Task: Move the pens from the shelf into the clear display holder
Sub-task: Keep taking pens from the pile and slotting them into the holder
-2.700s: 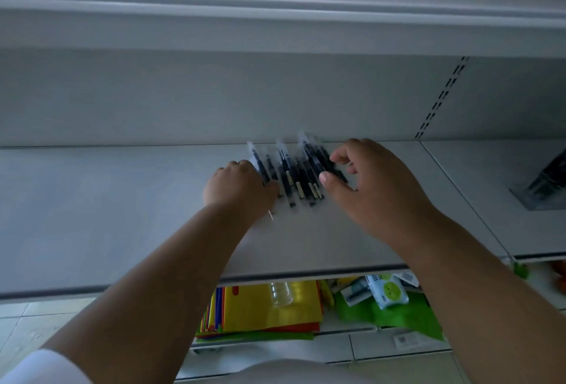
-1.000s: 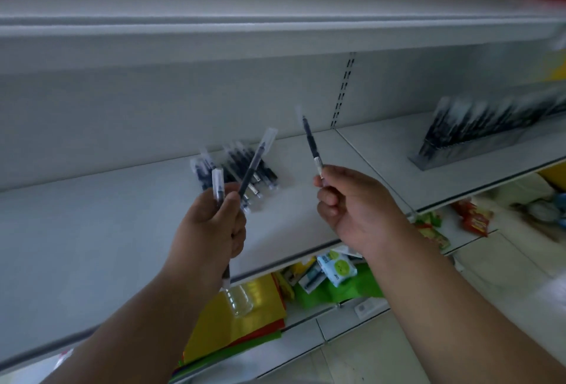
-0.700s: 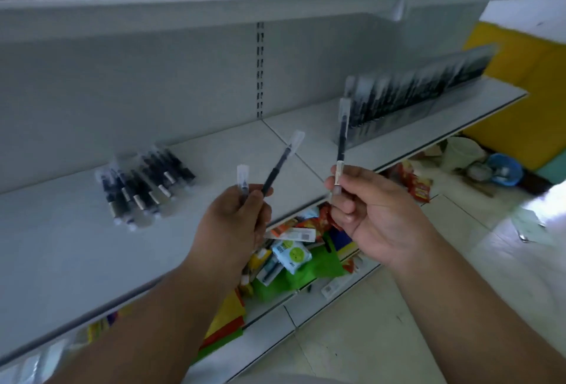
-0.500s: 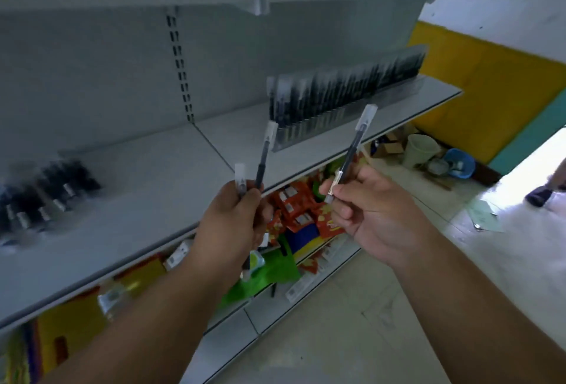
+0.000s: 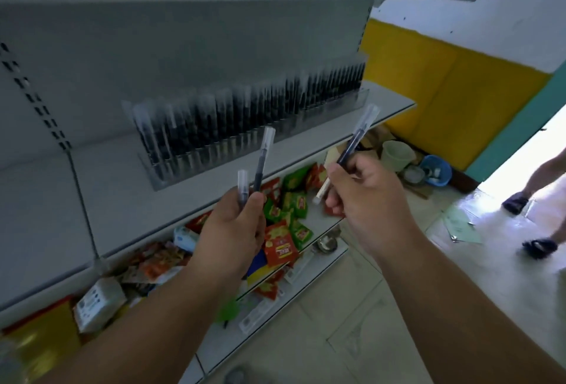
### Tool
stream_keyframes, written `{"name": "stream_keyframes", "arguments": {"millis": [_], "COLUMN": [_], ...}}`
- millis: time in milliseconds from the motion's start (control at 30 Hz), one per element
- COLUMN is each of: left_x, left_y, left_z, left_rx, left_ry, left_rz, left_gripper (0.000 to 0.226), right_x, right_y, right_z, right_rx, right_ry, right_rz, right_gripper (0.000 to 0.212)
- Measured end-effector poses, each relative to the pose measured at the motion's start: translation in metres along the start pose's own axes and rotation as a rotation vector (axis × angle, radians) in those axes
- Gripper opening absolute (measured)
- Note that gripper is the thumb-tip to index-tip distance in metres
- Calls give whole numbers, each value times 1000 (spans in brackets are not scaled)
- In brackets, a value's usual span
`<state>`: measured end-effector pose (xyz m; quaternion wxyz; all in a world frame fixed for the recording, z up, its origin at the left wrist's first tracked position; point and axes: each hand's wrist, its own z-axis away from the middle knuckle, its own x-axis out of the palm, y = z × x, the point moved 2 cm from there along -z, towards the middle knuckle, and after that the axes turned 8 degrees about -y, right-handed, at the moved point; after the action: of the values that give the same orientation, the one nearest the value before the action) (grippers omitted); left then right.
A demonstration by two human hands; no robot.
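Note:
My left hand (image 5: 232,230) grips two dark pens with clear caps (image 5: 261,163), both pointing up. My right hand (image 5: 364,203) pinches a single pen (image 5: 356,138) that leans up and to the right. Both hands hover in front of the grey shelf (image 5: 101,200), below the long clear display holder (image 5: 251,138). That holder runs along the shelf towards the right and stands full of upright dark pens in a row. The loose pile of pens on the shelf is out of view to the left.
The lower shelf (image 5: 321,230) carries red and green snack packets (image 5: 284,218) and small boxes. On the floor at right stand a pale bucket (image 5: 396,155) and a blue bowl (image 5: 436,169). Another person's feet (image 5: 533,224) are on the floor at far right.
My view has swung right from the loose pens to the display holder. Both hands picked pens off the shelf and carried them rightward, now in front of the holder.

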<state>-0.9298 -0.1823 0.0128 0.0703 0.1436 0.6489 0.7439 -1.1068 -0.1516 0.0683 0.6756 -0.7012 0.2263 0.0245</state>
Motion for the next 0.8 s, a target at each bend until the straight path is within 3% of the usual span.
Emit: {"name": "stream_keyframes", "arguments": {"millis": [67, 200, 367, 600, 800], "left_x": [9, 33, 55, 76, 105], "left_y": [1, 10, 13, 7, 11], "left_z": [-26, -71, -114, -157, -167], "left_rx": [-4, 2, 3, 25, 102], "left_ry": [-15, -56, -32, 208, 470], "left_rz": [-3, -15, 7, 69, 225], "left_gripper": [26, 31, 24, 27, 27], "right_x": [-6, -26, -51, -58, -41], "right_y": [8, 20, 30, 44, 34], "right_z": [-26, -76, -131, -230, -299], "right_rx": [-9, -42, -94, -318, -505], "right_ry": [23, 39, 49, -45, -326], "right_rz": [7, 54, 98, 261, 312], "right_gripper": [2, 2, 17, 19, 21]}}
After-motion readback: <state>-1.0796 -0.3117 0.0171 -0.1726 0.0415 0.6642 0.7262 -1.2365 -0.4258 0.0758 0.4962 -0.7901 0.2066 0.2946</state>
